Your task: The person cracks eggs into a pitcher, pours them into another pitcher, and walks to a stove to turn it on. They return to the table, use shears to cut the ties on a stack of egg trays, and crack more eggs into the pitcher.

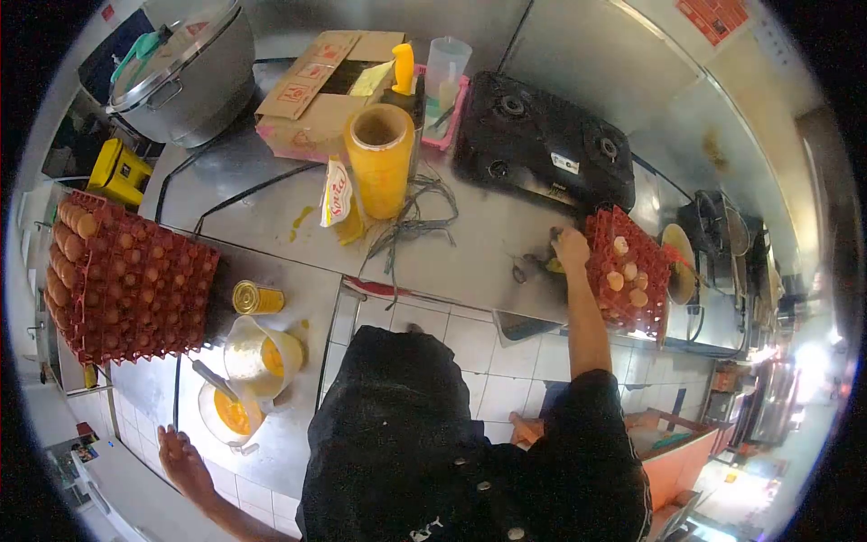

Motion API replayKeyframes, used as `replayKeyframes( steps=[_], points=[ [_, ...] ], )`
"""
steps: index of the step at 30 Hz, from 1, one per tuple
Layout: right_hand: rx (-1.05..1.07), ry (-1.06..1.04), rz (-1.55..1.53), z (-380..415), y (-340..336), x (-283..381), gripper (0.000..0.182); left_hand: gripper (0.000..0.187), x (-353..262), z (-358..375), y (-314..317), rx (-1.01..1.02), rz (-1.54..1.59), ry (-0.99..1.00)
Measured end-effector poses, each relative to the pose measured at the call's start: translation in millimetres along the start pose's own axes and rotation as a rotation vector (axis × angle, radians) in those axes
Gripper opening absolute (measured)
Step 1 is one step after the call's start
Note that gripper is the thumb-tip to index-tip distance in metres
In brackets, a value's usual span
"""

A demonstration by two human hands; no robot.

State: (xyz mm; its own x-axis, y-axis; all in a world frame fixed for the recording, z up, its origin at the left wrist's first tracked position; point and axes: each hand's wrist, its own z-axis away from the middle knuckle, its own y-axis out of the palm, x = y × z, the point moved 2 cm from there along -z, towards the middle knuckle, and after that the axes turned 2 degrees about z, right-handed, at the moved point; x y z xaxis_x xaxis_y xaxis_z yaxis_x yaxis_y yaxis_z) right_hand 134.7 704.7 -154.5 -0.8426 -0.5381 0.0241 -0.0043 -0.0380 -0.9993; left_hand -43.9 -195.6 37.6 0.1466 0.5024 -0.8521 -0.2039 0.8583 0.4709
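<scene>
My right hand (570, 252) reaches to the steel counter (479, 237) just left of a red egg tray (652, 266). Its fingers are closed around something small and dark that I cannot make out; a yellowish bit shows under them. Several eggshells or eggs (630, 271) sit in that tray. At lower left, my left hand (185, 459) hovers with its fingers apart and nothing in them. The nearest thing to it is a clear bowl (251, 440) of beaten egg with a dark-handled utensil (214, 379) leaning in it. A pale jug (246, 348) with egg mix stands beside that bowl.
Stacked egg trays (144, 280) fill the counter's left end, near a can (257, 298). Toward the back are a large pot (194, 81), an open carton (312, 90), a yellow film roll (382, 172), loose dark cord (424, 212) and a black gas stove (546, 135).
</scene>
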Motion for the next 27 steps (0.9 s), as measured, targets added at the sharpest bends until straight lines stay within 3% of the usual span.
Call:
replayKeyframes(
  steps=[8, 15, 16, 18, 23, 27],
  points=[
    [-0.083, 0.279, -0.215, 0.8, 32.6, -20.5, 0.025, 0.038, -21.7, 23.9, 23.2, -0.002, 0.006, 0.009],
    [-0.484, -0.086, -0.495, 9.4, -75.7, -16.6, 0.02, 0.036, -0.1, 11.1, 71.0, 0.061, -0.034, 0.009],
    [-0.458, 0.071, -0.274, 13.1, -104.0, -19.9, 0.016, 0.036, 2.3, 10.7, 76.5, 0.058, -0.029, 0.007],
    [-0.517, -0.014, -0.493, 24.8, -147.2, -47.7, 0.016, 0.035, 7.4, 7.7, 79.8, 0.074, -0.022, 0.003],
    [-0.289, 0.049, -0.421, 24.5, -164.3, -135.9, 0.017, 0.036, 27.7, -2.9, 81.3, 0.141, 0.032, -0.019],
    [-0.278, -0.004, -0.419, 29.4, -164.4, -129.8, 0.016, 0.04, 45.0, -14.6, 91.4, 0.147, 0.052, -0.027]
  ],
)
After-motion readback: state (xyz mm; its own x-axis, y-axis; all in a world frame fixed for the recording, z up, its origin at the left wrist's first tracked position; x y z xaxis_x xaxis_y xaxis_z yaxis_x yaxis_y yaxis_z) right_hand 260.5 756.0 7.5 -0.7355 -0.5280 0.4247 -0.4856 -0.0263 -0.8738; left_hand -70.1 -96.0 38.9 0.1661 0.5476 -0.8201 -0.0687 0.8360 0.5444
